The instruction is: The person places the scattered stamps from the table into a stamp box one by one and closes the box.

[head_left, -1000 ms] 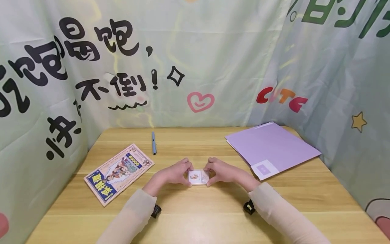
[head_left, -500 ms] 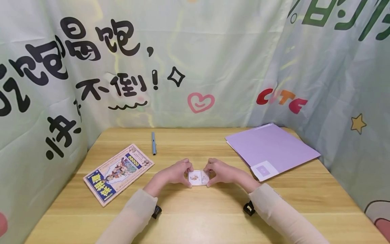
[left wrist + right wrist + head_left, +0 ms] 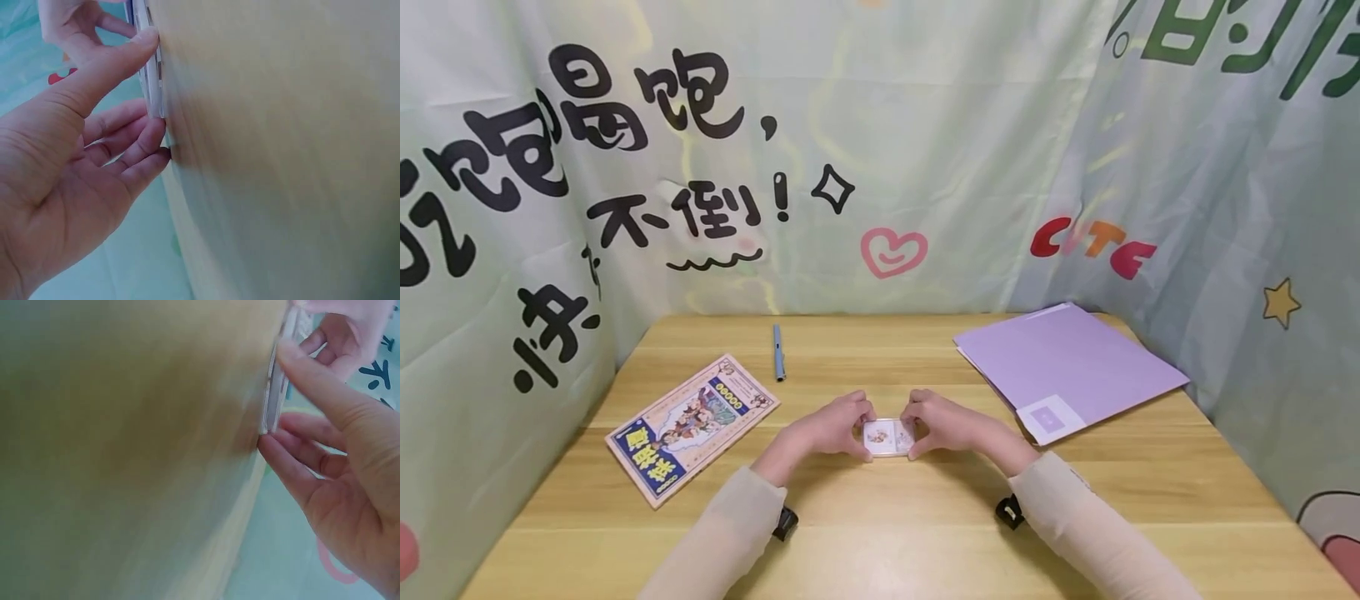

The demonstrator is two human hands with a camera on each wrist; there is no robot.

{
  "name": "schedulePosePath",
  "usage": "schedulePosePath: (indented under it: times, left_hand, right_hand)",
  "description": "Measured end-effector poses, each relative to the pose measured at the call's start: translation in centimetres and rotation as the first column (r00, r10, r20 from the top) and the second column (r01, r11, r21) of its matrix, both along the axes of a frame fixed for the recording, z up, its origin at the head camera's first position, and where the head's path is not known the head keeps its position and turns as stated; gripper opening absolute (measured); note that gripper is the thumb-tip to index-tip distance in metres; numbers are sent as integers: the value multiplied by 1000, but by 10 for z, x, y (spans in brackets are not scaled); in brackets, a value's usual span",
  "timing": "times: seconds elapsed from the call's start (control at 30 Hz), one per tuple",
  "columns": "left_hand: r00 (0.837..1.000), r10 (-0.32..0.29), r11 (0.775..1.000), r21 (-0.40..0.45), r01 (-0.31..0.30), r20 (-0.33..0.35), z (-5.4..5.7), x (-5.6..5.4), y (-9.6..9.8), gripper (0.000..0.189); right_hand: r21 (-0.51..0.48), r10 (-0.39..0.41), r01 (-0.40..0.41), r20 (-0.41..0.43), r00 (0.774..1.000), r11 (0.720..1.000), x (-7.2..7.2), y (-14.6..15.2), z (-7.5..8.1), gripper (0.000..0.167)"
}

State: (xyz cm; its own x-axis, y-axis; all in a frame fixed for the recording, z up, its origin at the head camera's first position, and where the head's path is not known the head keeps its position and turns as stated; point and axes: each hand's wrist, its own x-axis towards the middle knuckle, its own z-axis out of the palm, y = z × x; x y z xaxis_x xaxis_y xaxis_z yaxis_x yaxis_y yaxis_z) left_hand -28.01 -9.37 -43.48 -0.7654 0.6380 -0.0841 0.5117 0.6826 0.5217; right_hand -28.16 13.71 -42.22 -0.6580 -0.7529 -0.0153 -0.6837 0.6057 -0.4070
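Between my two hands lies a small flat, clear plastic case [image 3: 882, 437] with a little picture on its white top, low over or on the wooden table. Its left end is pinched by my left hand [image 3: 833, 425], thumb on the near edge and fingers at the far side. My right hand [image 3: 950, 420] grips the right end the same way. In the left wrist view the thin layered side of the case [image 3: 152, 81] shows beneath the thumb. The right wrist view also shows the edge of the case [image 3: 273, 403], with fingertips at its corner.
To the left lies a pink illustrated booklet [image 3: 692, 429], set at a slant. A blue pen [image 3: 778, 352] is behind it, near the table's [image 3: 880, 542] back. A purple folder [image 3: 1067, 367] with a white label occupies the back right. Printed cloth [image 3: 955, 167] hangs around the table.
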Motion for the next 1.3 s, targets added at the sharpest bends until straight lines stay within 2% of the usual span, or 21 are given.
schedulePosePath:
  times: [0.17,0.4,0.67,1.0,1.3]
  left_hand:
    - [1000,5,1000,-5,-5,10,-1,-1,-2,44]
    - [1000,-3,1000,2,3,2,-1,-3,-3,45]
    - [999,29,1000,4,-29,21,-3,-5,-5,46]
    - [999,32,999,3,-32,14,-4,-9,-5,52]
    - [999,39,999,-9,-39,34,-3,-7,-5,53]
  right_hand:
    - [12,9,-9,-8,1000,1000,2,-1,-1,44]
    - [39,19,-16,-74,997,999,1,-4,-2,40]
    - [79,38,-30,-107,994,996,-2,-5,-2,44]
    - [30,22,-21,-58,998,999,-9,1,-8,52]
    - [17,8,-8,-9,1000,1000,-9,3,-9,51]
